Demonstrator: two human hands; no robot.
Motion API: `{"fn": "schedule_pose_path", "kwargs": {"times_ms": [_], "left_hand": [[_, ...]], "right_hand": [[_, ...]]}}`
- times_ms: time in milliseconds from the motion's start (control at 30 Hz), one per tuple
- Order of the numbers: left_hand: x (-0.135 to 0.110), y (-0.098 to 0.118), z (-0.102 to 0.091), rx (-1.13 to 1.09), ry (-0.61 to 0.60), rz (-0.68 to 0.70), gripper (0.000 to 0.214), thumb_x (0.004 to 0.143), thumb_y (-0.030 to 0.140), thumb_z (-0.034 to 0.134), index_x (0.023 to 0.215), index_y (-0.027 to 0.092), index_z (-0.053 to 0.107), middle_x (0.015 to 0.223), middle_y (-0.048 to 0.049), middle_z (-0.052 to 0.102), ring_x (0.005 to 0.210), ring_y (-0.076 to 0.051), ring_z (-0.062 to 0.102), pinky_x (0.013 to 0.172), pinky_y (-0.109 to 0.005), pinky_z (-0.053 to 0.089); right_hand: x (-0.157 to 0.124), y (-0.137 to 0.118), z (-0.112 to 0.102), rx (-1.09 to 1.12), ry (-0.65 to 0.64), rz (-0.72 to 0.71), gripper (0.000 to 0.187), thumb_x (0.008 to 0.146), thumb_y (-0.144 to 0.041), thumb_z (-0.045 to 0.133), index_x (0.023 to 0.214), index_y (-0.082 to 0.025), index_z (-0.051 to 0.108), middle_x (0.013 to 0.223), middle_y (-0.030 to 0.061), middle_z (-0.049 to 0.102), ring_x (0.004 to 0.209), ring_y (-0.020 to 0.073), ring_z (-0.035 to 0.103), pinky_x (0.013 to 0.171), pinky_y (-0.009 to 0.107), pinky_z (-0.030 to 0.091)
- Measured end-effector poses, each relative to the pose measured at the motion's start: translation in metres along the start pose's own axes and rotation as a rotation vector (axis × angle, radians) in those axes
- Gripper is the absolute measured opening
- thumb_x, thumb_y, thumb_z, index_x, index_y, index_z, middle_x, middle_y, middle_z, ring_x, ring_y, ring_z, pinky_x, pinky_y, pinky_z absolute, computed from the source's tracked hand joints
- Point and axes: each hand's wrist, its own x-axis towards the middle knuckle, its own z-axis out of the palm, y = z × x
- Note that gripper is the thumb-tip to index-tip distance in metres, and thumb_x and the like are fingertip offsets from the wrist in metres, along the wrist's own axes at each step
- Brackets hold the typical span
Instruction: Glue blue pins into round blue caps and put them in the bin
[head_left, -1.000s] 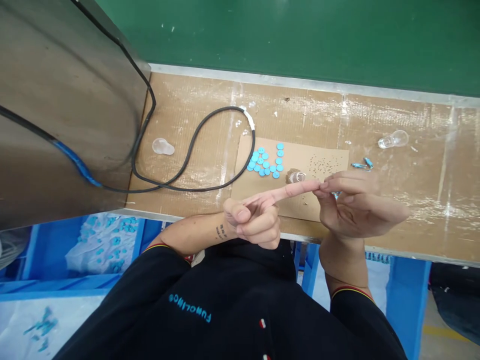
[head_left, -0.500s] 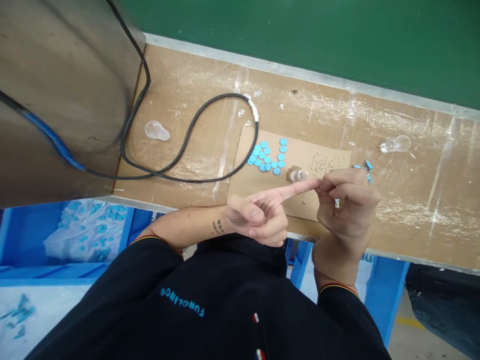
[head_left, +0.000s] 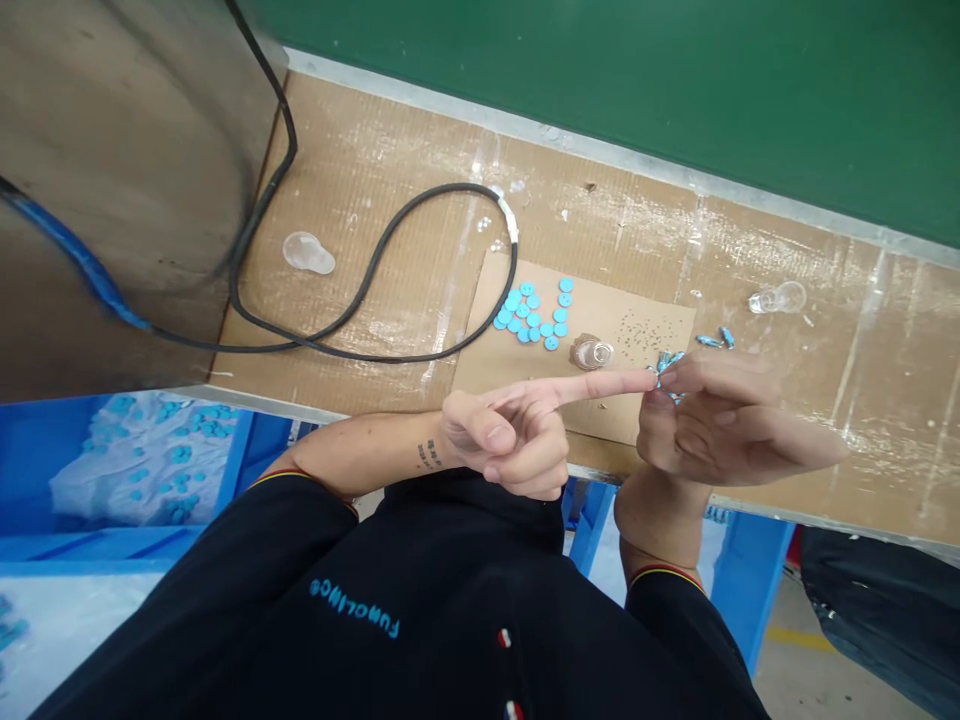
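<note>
My left hand (head_left: 514, 435) hovers over the near edge of the bench, its index finger stretched to the right and the other fingers loosely curled. Against that fingertip, my right hand (head_left: 720, 415) pinches with thumb and forefinger; its other fingers are spread and blurred. Whatever lies in the pinch is too small to make out. Small blue-and-silver pieces (head_left: 664, 362) show right behind the pinch; I cannot tell whether any is held. Beyond my hands, a clear bulb-shaped plastic piece (head_left: 591, 352) stands on a cardboard sheet (head_left: 495, 370), between blue button-like discs (head_left: 533, 320) and scattered tiny dark bits (head_left: 643, 332).
A black cable (head_left: 390, 225) loops across the cardboard-covered bench (head_left: 420, 165). Clear bulb-shaped pieces lie at left (head_left: 308, 253) and right (head_left: 778, 298). A metal box (head_left: 127, 200) stands at left, a green surface (head_left: 600, 80) beyond. Blue bins (head_left: 244, 470) sit below the bench.
My right hand's outer fingers have swung out to the right, while its thumb and forefinger remain at my left fingertip. More blue pieces show behind it. The view has shifted slightly.
</note>
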Motion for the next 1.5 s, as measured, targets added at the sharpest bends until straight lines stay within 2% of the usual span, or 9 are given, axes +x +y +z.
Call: {"fn": "schedule_pose_path", "kwargs": {"times_ms": [200, 400, 567, 733, 900, 1067, 1267, 1367, 1500], "left_hand": [[0.003, 0.01, 0.01, 0.058, 0.112, -0.071, 0.139, 0.075, 0.043, 0.082, 0.171, 0.01, -0.014, 0.055, 0.0055, 0.067, 0.039, -0.016, 0.047, 0.049, -0.03, 0.04], [0.006, 0.016, 0.018, 0.146, 0.164, -0.124, 0.138, 0.068, 0.028, 0.081, 0.174, 0.014, -0.006, 0.064, 0.0034, 0.072, 0.042, -0.015, 0.047, 0.047, -0.028, 0.034], [0.01, 0.014, 0.015, 0.138, 0.11, -0.154, 0.139, 0.067, 0.03, 0.082, 0.174, 0.02, -0.007, 0.073, 0.0007, 0.077, 0.045, -0.015, 0.046, 0.049, -0.029, 0.037], [0.007, 0.013, 0.012, 0.034, 0.105, -0.126, 0.138, 0.07, 0.045, 0.081, 0.174, 0.019, -0.005, 0.073, -0.0008, 0.077, 0.043, -0.016, 0.048, 0.049, -0.03, 0.037], [0.003, 0.013, 0.01, 0.014, 0.107, -0.128, 0.138, 0.07, 0.047, 0.082, 0.174, 0.019, -0.005, 0.074, -0.0005, 0.078, 0.045, -0.016, 0.05, 0.05, -0.03, 0.036], [0.004, 0.012, 0.007, 0.006, 0.068, -0.113, 0.14, 0.068, 0.049, 0.083, 0.174, 0.016, -0.003, 0.072, -0.0013, 0.078, 0.046, -0.018, 0.054, 0.05, -0.032, 0.038], [0.004, 0.014, 0.011, 0.018, 0.077, -0.103, 0.144, 0.069, 0.046, 0.081, 0.172, 0.01, -0.012, 0.069, -0.0004, 0.077, 0.042, -0.019, 0.052, 0.048, -0.032, 0.038], [0.004, 0.015, 0.013, 0.028, 0.092, -0.079, 0.144, 0.07, 0.046, 0.08, 0.171, 0.009, -0.015, 0.068, -0.0005, 0.077, 0.042, -0.018, 0.052, 0.047, -0.031, 0.037], [0.004, 0.016, 0.013, 0.071, 0.156, -0.075, 0.142, 0.067, 0.039, 0.081, 0.172, 0.012, -0.011, 0.07, -0.0006, 0.078, 0.042, -0.018, 0.053, 0.046, -0.031, 0.036]], "right_hand": [[0.003, -0.003, -0.002, -0.046, -0.087, 0.048, 0.054, 0.075, 0.0, 0.074, 0.086, -0.028, 0.028, 0.082, -0.0072, 0.069, 0.056, 0.0115, 0.054, 0.051, 0.029, 0.044], [0.005, -0.008, 0.001, -0.083, -0.098, 0.051, 0.054, 0.074, 0.004, 0.07, 0.088, -0.028, 0.029, 0.082, -0.0082, 0.066, 0.062, 0.0112, 0.06, 0.054, 0.026, 0.049], [0.005, -0.013, 0.003, -0.135, -0.115, 0.067, 0.055, 0.071, 0.008, 0.067, 0.087, -0.028, 0.029, 0.081, -0.0091, 0.066, 0.064, 0.0122, 0.061, 0.059, 0.028, 0.052], [0.007, -0.014, 0.007, -0.116, -0.113, 0.09, 0.054, 0.071, 0.008, 0.067, 0.085, -0.028, 0.029, 0.079, -0.0078, 0.065, 0.063, 0.0128, 0.06, 0.056, 0.03, 0.048], [0.006, -0.014, 0.008, -0.09, -0.097, 0.069, 0.054, 0.072, 0.007, 0.066, 0.085, -0.028, 0.028, 0.081, -0.0085, 0.064, 0.064, 0.0109, 0.06, 0.055, 0.029, 0.047], [0.006, -0.02, 0.009, -0.094, -0.071, 0.14, 0.058, 0.072, 0.007, 0.067, 0.083, -0.027, 0.022, 0.079, -0.0087, 0.06, 0.062, 0.0103, 0.056, 0.057, 0.03, 0.045], [0.006, -0.005, 0.006, -0.094, 0.027, -0.029, 0.061, 0.075, -0.003, 0.073, 0.083, -0.026, 0.017, 0.079, -0.0087, 0.062, 0.055, 0.0078, 0.044, 0.051, 0.027, 0.036], [0.006, -0.003, 0.006, -0.1, 0.011, -0.042, 0.064, 0.077, -0.006, 0.078, 0.083, -0.026, 0.018, 0.08, -0.0084, 0.065, 0.057, 0.009, 0.048, 0.052, 0.027, 0.037], [0.004, -0.008, 0.005, -0.116, -0.075, 0.083, 0.054, 0.083, -0.001, 0.074, 0.085, -0.027, 0.028, 0.083, -0.0081, 0.07, 0.062, 0.0117, 0.059, 0.059, 0.03, 0.047]]}}
